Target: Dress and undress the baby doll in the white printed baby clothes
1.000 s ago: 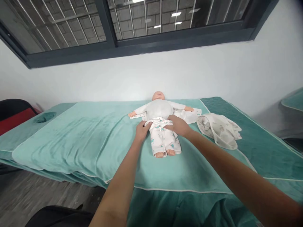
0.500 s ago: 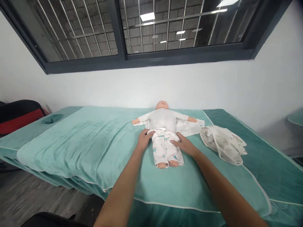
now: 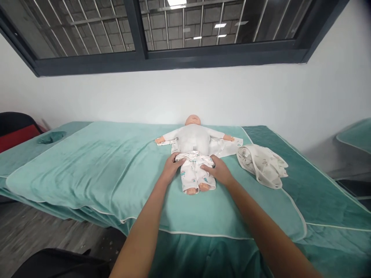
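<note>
A baby doll (image 3: 193,137) lies on its back, arms spread, its head toward the wall. White printed trousers (image 3: 191,175) cover its legs, bunched at the waist, with the bare feet showing below the cuffs. My left hand (image 3: 172,168) grips the left side of the waistband, thumb on top. On the other side my right hand (image 3: 219,170) holds the trousers near the hip, its thumb over the front. The undersides of my fingers are partly hidden. Beneath the doll's arms spreads an open printed baby top (image 3: 222,147).
A crumpled white cloth (image 3: 265,166) rests to the right of the doll. Green towelling (image 3: 116,166) covers the bed, which has a face hole (image 3: 51,137) at its left end. Behind it are a white wall (image 3: 116,96) and a barred window (image 3: 174,34).
The view has shifted, so the bed and doll appear higher and slightly left. Both hands stay at the sides of the trousers, with little other visible movement.
</note>
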A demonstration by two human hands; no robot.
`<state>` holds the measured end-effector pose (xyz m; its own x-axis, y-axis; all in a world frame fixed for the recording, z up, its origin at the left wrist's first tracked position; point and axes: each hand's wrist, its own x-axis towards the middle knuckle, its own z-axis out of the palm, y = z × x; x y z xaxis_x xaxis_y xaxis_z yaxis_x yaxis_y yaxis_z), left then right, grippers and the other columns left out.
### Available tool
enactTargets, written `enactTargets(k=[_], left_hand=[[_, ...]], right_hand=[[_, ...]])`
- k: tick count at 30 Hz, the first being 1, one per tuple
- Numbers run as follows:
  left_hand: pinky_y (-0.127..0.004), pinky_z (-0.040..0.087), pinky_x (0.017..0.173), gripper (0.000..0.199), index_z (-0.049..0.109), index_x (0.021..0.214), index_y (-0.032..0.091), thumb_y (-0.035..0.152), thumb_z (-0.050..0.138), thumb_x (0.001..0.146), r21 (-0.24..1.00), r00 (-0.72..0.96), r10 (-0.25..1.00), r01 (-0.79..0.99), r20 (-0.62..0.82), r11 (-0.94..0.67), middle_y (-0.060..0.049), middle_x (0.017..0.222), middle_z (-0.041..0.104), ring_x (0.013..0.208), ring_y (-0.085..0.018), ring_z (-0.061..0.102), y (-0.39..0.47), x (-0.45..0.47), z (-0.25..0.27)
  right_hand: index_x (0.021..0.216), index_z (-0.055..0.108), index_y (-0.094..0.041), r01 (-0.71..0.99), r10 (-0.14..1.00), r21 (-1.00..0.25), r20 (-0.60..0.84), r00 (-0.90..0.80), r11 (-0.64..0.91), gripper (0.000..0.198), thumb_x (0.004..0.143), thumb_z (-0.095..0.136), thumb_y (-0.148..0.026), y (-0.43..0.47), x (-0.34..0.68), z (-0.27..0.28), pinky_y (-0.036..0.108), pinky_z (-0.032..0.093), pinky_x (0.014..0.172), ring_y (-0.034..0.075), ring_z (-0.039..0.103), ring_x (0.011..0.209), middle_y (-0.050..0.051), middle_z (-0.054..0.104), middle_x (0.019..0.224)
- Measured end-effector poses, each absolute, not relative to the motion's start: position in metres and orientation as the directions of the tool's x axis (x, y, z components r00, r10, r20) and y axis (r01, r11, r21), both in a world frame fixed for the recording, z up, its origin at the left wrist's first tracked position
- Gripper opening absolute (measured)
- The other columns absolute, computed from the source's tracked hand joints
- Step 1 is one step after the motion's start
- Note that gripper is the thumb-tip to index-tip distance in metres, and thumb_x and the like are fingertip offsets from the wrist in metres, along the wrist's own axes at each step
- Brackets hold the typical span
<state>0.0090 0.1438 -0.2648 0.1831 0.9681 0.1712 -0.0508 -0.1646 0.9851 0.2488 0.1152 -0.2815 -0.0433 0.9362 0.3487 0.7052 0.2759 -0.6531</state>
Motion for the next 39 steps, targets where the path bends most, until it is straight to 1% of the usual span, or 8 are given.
enactTargets(k=[5, 8, 12, 15, 20, 24, 33, 39], left_hand=[[-0.029, 0.044, 0.074, 0.032, 0.066, 0.091, 0.019, 0.047, 0.072, 0.077, 0.992, 0.211, 0.970, 0.017, 0.121, -0.128, -0.001, 0.084, 0.063, 0.081, -0.018, 0.058, 0.112, 0.006, -0.269], [-0.034, 0.047, 0.088, 0.040, 0.064, 0.106, 0.022, 0.048, 0.072, 0.077, 0.973, 0.198, 0.962, 0.095, 0.187, -0.208, -0.004, 0.103, 0.064, 0.099, -0.023, 0.060, 0.090, 0.006, -0.277], [-0.044, 0.034, 0.115, 0.096, 0.040, 0.144, 0.031, 0.049, 0.086, 0.061, 0.885, 0.222, 0.895, 0.183, 0.387, -0.428, -0.011, 0.147, 0.040, 0.138, -0.032, 0.039, 0.064, 0.014, -0.289], [-0.052, 0.027, 0.120, 0.120, 0.027, 0.151, 0.033, 0.051, 0.092, 0.051, 0.754, 0.292, 0.819, 0.325, 0.495, -0.571, -0.014, 0.154, 0.025, 0.146, -0.036, 0.026, 0.055, 0.025, -0.294], [-0.054, 0.035, 0.115, 0.105, 0.026, 0.149, 0.028, 0.054, 0.083, 0.066, 0.560, 0.273, 0.753, 0.530, 0.598, -0.637, -0.015, 0.147, 0.033, 0.141, -0.033, 0.035, 0.058, 0.040, -0.291], [-0.051, 0.039, 0.113, 0.106, 0.026, 0.149, 0.026, 0.061, 0.081, 0.065, 0.534, 0.257, 0.759, 0.578, 0.599, -0.617, -0.016, 0.143, 0.038, 0.136, -0.033, 0.041, 0.064, 0.041, -0.288], [-0.046, 0.042, 0.106, 0.107, 0.029, 0.148, 0.019, 0.061, 0.081, 0.065, 0.531, 0.262, 0.835, 0.670, 0.484, -0.519, -0.015, 0.134, 0.051, 0.128, -0.032, 0.048, 0.066, 0.034, -0.280], [-0.046, 0.042, 0.101, 0.089, 0.038, 0.143, 0.020, 0.053, 0.078, 0.071, 0.476, 0.360, 0.897, 0.760, 0.257, -0.442, -0.013, 0.139, 0.056, 0.125, -0.034, 0.053, 0.062, 0.028, -0.254]], right_hand=[[0.075, 0.038, -0.025, 0.764, 0.925, -0.586, 0.377, -0.038, 0.270, 0.032, 0.082, 0.058, -0.049, 0.116, 0.252, -0.285, 0.031, 0.035, 0.067, 0.021, 0.050, 0.072, 0.000, 0.053, 0.073], [0.079, 0.043, -0.024, 0.768, 0.919, -0.580, 0.394, -0.028, 0.272, 0.023, 0.082, 0.056, -0.043, 0.114, 0.251, -0.286, 0.032, 0.038, 0.071, 0.022, 0.053, 0.078, 0.002, 0.058, 0.082], [0.093, 0.051, -0.023, 0.731, 0.913, -0.619, 0.407, -0.014, 0.288, 0.021, 0.083, 0.054, -0.041, 0.112, 0.250, -0.285, 0.033, 0.041, 0.076, 0.024, 0.057, 0.087, 0.005, 0.062, 0.094], [0.098, 0.054, -0.022, 0.699, 0.926, -0.664, 0.376, 0.004, 0.267, 0.023, 0.083, 0.054, -0.039, 0.110, 0.247, -0.283, 0.033, 0.042, 0.077, 0.024, 0.058, 0.089, 0.005, 0.064, 0.096], [0.091, 0.053, -0.023, 0.643, 0.932, -0.734, 0.352, 0.088, 0.216, 0.019, 0.084, 0.052, -0.040, 0.100, 0.239, -0.278, 0.030, 0.040, 0.072, 0.022, 0.057, 0.080, 0.002, 0.064, 0.085], [0.081, 0.049, -0.024, 0.586, 0.945, -0.788, 0.308, 0.110, 0.189, 0.028, 0.084, 0.055, -0.051, 0.081, 0.230, -0.276, 0.029, 0.038, 0.066, 0.019, 0.052, 0.071, -0.002, 0.059, 0.074], [0.089, 0.050, -0.022, 0.541, 0.967, -0.802, 0.218, -0.132, 0.255, 0.036, 0.085, 0.058, -0.058, 0.038, 0.235, -0.262, 0.030, 0.042, 0.071, 0.020, 0.055, 0.082, 0.001, 0.060, 0.087], [0.097, 0.050, -0.022, 0.704, 0.960, -0.653, 0.189, -0.206, 0.279, 0.048, 0.077, 0.067, -0.062, 0.035, 0.241, -0.247, 0.032, 0.042, 0.073, 0.023, 0.058, 0.084, 0.004, 0.062, 0.093]])
